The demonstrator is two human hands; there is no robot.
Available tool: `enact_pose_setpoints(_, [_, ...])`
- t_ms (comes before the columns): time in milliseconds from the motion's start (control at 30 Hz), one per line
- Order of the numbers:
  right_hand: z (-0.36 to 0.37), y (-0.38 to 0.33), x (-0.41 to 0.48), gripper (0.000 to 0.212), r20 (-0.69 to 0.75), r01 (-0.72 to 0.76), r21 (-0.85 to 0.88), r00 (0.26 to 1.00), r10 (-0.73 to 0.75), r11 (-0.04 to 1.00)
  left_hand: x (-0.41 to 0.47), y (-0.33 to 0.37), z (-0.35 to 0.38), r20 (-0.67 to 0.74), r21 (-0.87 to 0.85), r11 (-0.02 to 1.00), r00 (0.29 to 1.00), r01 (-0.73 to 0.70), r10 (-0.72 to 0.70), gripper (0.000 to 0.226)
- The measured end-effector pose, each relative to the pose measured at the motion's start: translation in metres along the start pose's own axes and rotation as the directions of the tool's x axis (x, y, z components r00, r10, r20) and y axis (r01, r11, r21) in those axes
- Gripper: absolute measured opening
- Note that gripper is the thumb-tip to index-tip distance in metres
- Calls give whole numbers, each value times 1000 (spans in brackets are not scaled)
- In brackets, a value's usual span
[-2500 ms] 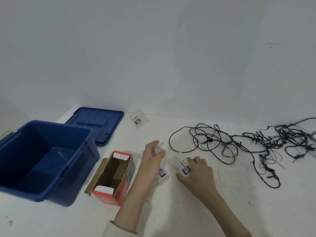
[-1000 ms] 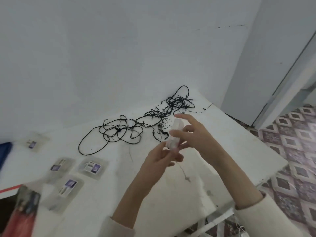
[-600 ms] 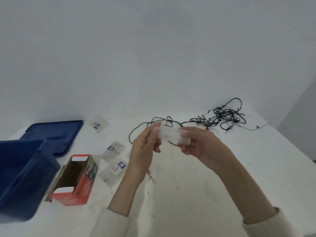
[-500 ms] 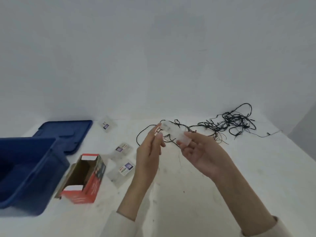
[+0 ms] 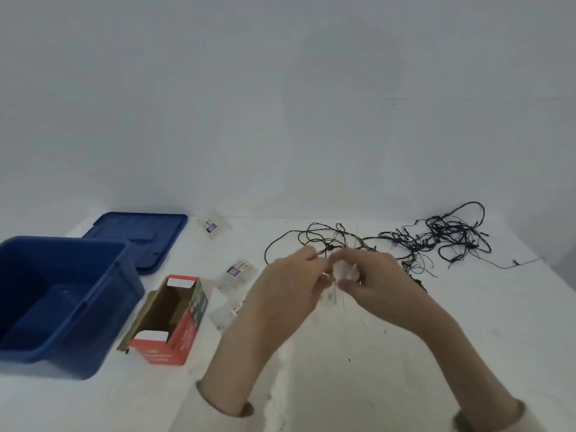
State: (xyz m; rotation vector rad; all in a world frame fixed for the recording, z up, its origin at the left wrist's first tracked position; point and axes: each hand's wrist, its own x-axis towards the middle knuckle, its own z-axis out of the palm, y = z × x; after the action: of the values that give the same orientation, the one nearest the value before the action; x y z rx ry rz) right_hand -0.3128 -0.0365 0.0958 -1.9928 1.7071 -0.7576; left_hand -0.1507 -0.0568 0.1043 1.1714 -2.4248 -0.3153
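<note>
— Where's the small clear plastic packet (image 5: 343, 271)?
— I see it held over the white table (image 5: 405, 353), between both hands; left hand (image 5: 290, 285) and right hand (image 5: 374, 282) each pinch an end, fingers curled.

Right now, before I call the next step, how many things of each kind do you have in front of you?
Blue bin: 1
Blue lid: 1
Red carton: 1
Black wire tangle: 1
Clear packets: 4, one pinched between left hand and right hand
Total: 8
</note>
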Motion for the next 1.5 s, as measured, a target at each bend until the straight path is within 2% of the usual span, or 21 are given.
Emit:
enact_pose_setpoints(67, [-13,5,-4,21,240,-140,372,969,51,917,4,-8,-7,-11,-263,964,999,35,-39,15])
enact_pose_setpoints(100, [-18,7,-6,21,312,-202,552,950,25,809,6,-11,-6,-19,-411,909,997,63,-78,13])
enact_pose_setpoints(167, [-21,12,-9,24,346,-284,824,938,-37,490,5,-15,-1,4,-682,720,986,126,-168,19])
enact_pose_setpoints(233, [-18,11,-9,35,285,-269,934,958,-36,234,3,-14,6,62,-834,523,973,174,-223,34])
enact_pose_setpoints(267, [-15,11,-9,41,240,-236,963,971,-18,133,1,-12,10,90,-863,467,968,193,-235,35])
enact_pose_setpoints(333, [-10,6,-8,46,150,-148,987,988,40,-67,-3,-5,15,137,-863,448,962,233,-236,28])
enact_pose_setpoints(367, [-8,3,-7,45,113,-102,987,990,80,-121,-5,-2,17,157,-854,457,960,249,-230,26])
enact_pose_setpoints(400, [-6,0,-7,39,72,-58,992,989,126,-116,-7,1,20,175,-843,469,959,262,-222,25])
enact_pose_setpoints(467, [-4,-6,-9,21,-21,23,1000,976,217,-4,-12,5,22,208,-811,512,957,283,-200,26])
enact_pose_setpoints(600, [-2,-11,-14,18,-222,128,936,937,269,328,-16,11,16,206,-675,686,962,272,-179,29])
enact_pose_setpoints(700, [1,-11,-16,18,-305,125,827,918,252,548,-17,12,11,200,-549,800,967,242,-155,29])
enact_pose_setpoints(833, [2,-6,-18,14,-224,46,768,954,200,639,-19,18,-2,213,-287,945,972,155,-95,30])
enact_pose_setpoints(933, [0,-2,-20,13,-209,-3,701,955,210,713,-19,19,-15,123,-130,985,988,113,-97,28])
enact_pose_setpoints(1033, [1,3,-22,18,-206,-10,610,964,170,793,-14,15,-32,79,-165,981,993,97,-85,19])
enact_pose_setpoints(1100, [1,5,-27,20,-110,-37,548,987,116,836,-8,13,-39,72,-169,984,996,62,-51,16])
enact_pose_setpoints(1167, [-2,4,-31,21,17,-63,599,998,65,798,-5,11,-41,42,-208,977,998,56,-48,14])
enact_pose_setpoints(1233, [-8,4,-35,21,137,-114,716,990,22,689,-3,7,-39,39,-387,915,994,113,-107,10])
enact_pose_setpoints(1300, [-13,4,-37,21,185,-141,822,982,-24,551,-4,2,-33,74,-623,759,981,186,-180,8])
enact_pose_setpoints(1367, [-14,6,-35,27,193,-159,924,979,-63,348,-5,-2,-22,125,-800,547,960,246,-249,18])
enact_pose_setpoints(1433, [-12,4,-32,37,186,-173,969,981,-55,179,-8,1,-9,181,-874,391,940,288,-288,29])
enact_pose_setpoints(1500, [-9,-2,-31,43,168,-167,984,986,1,68,-12,7,0,223,-914,269,930,304,-292,20])
